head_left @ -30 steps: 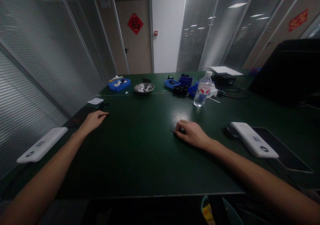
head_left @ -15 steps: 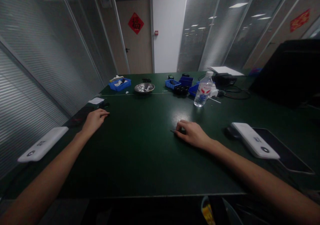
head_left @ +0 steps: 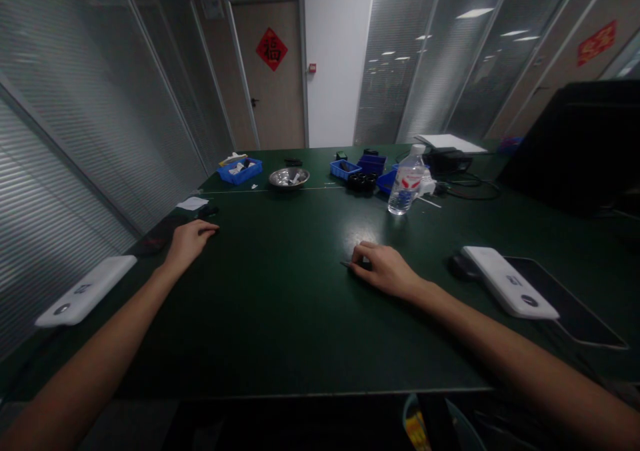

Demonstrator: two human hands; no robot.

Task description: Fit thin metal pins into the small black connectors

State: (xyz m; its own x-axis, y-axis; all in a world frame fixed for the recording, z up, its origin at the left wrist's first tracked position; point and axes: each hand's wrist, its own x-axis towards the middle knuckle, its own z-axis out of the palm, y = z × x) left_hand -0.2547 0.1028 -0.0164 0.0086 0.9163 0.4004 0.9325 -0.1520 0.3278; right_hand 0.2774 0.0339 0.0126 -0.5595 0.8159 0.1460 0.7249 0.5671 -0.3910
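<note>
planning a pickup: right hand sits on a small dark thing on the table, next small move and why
Likely close the right hand around the small dark object under it and lift slightly: it lies on the green table, not visibly clasped.

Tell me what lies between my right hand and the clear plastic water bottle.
Nothing: the head view shows bare dark green tabletop between the right hand and the water bottle.
</note>
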